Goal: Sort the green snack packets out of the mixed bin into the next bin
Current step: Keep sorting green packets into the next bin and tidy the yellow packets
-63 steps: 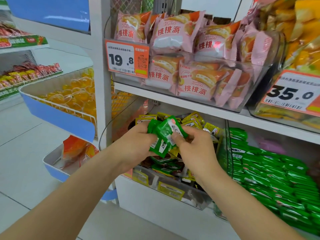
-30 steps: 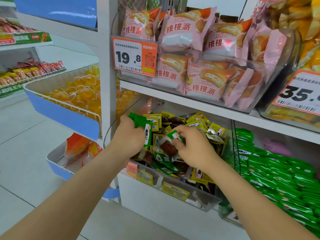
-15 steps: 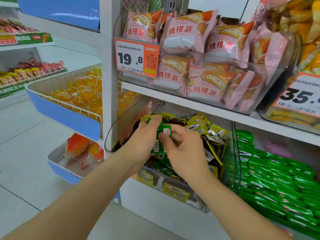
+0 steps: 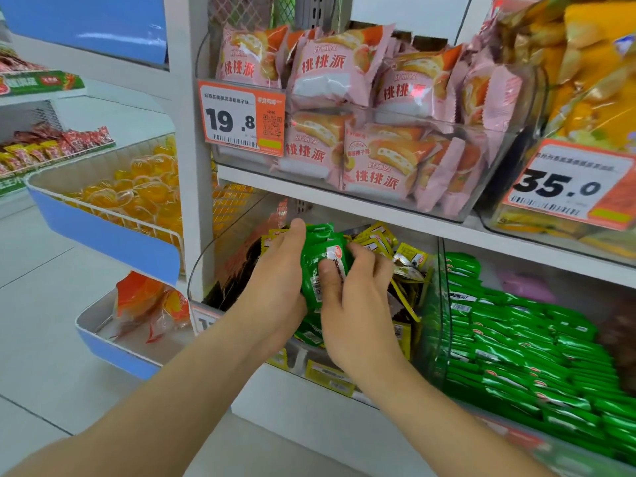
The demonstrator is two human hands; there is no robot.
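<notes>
A bunch of green packets [image 4: 318, 259] is held above the mixed bin [image 4: 223, 249], pinned between both hands. The left hand [image 4: 275, 294] is wrapped round its left edge, with the fingers [image 4: 296, 232] curled over the top. The right hand [image 4: 358, 304] grips its right side, with the thumb pressed flat on the front of the outermost packet. Loose green packets [image 4: 309, 333] can be seen lower in the same bin, under the hands, among yellow packets [image 4: 377, 239] and dark brown packets [image 4: 237, 273]. The next bin [image 4: 441, 277], just to the right behind a clear dividing wall, is already filled with rows of stacked green packets [image 4: 516, 342]. The step in hand is judged to be the gathering of the bunch before it is carried across. It would be done best if the packets were squared into one stack and the grip taken fully by one hand. The slick wrappers are likely to slide on each other, and one could be dropped back among the yellow ones. A stray yellow or brown packet caught in the bunch should be checked for first. The bunch should then be lifted clear of the dividing wall, kept low enough to pass under the shelf [image 4: 344, 201] above, and laid on the rows rather than tossed.
</notes>
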